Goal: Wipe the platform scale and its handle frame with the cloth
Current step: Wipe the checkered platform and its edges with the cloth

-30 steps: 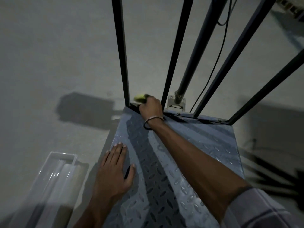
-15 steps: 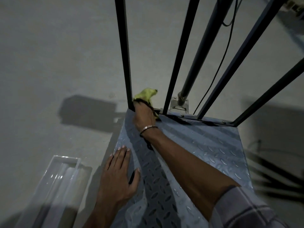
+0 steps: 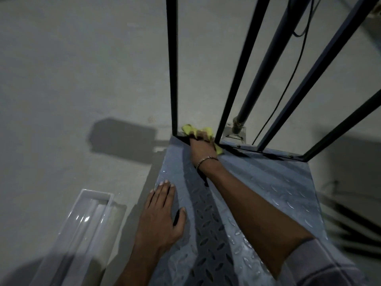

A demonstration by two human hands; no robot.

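The platform scale [image 3: 268, 203] has a grey checker-plate deck that fills the lower middle of the head view. Its black handle frame [image 3: 172, 65] rises from the deck's far edge as several upright bars. My right hand [image 3: 201, 147] grips a yellow-green cloth [image 3: 188, 129] against the frame's bottom rail, between the two leftmost bars. My left hand [image 3: 160, 217] rests flat on the deck's near left part with straight fingers.
A clear plastic tray [image 3: 82, 230] lies on the concrete floor [image 3: 72, 79] left of the scale. A thick grey pole [image 3: 266, 65] on a bracket stands behind the frame, with a thin black cable [image 3: 288, 79] hanging beside it.
My right hand with the cloth shifted left along the bottom rail, then slightly back right; more of the cloth shows now. My left hand stayed put.
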